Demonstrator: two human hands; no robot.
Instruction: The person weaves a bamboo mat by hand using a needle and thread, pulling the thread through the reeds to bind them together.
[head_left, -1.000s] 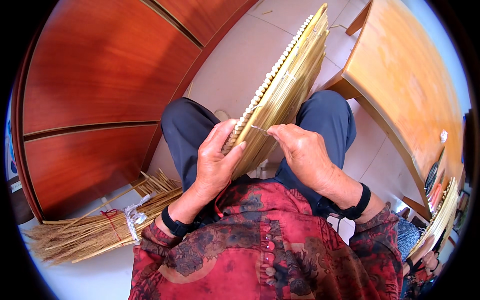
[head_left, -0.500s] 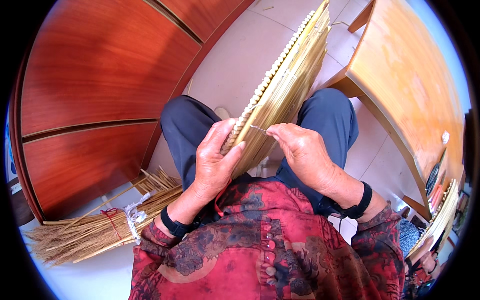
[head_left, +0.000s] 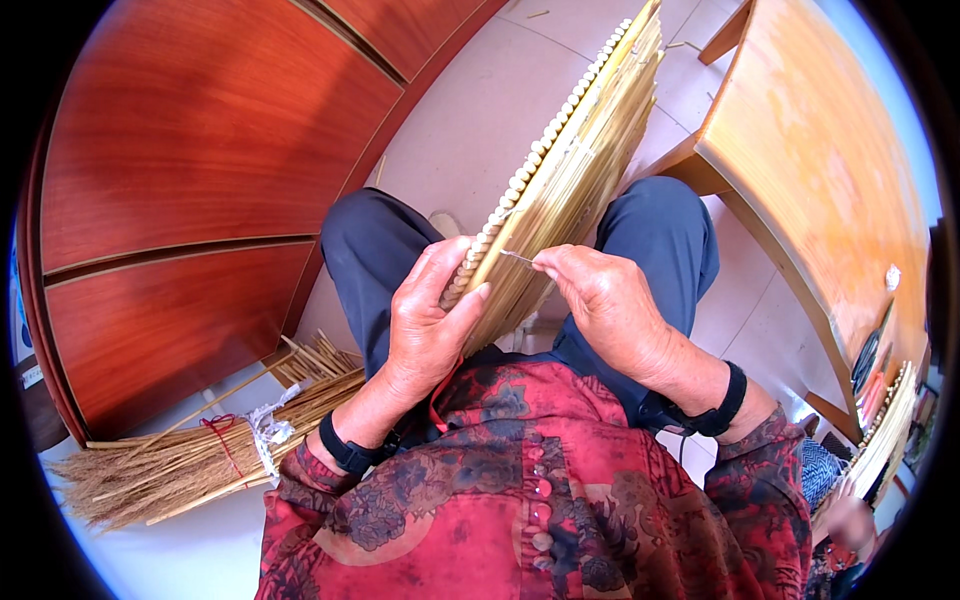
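A stiff panel of pale yellow stalks (head_left: 590, 140), their round cut ends lined up along one edge, slants up and away between my knees. My left hand (head_left: 432, 310) is closed around its near end, with the thumb on the face and the fingers over the row of ends. A thin needle (head_left: 516, 257) points at the stalks near a thicker stalk along that edge. Pinched fingertips of my right hand (head_left: 605, 305) hold its other end. Whether the needle's tip has gone between the stalks is too small to tell.
Bundled brushy stalks (head_left: 200, 455), tied with red string and white wrapping, lie at the lower left. A reddish wooden cabinet (head_left: 200, 150) stands left, a wooden table (head_left: 810, 130) right. At the far right, another person's blurred hand (head_left: 850, 520) is beside a similar stalk panel (head_left: 880, 430).
My hands, the needle and the panel stay almost where they were. The other person's hand at the lower right has shifted and is blurred.
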